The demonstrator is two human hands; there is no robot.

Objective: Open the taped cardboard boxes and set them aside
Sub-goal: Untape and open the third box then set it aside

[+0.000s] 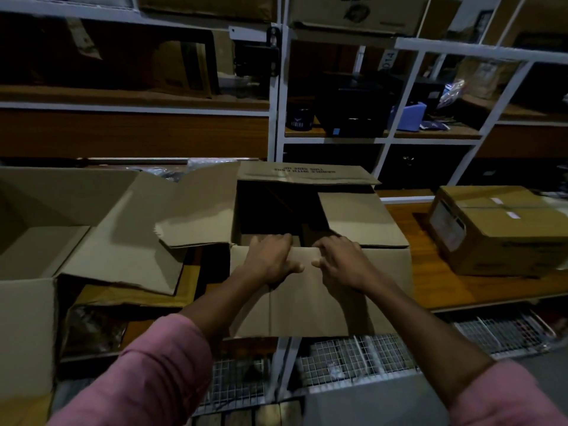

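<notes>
A brown cardboard box stands open in the middle on a wooden shelf, its four flaps spread outward. My left hand and my right hand both grip the near flap at its fold, fingers curled over the edge into the box, thumbs on the outer face. The far flap carries upside-down printing. To the left lies a larger opened box with its flaps splayed. On the right sits a closed box sealed with tape and bearing white labels.
White metal shelving rises behind, holding more cartons, a black device and a blue item. Wire mesh panels lie below the wooden shelf edge. Bare wood shows between the middle box and the taped box.
</notes>
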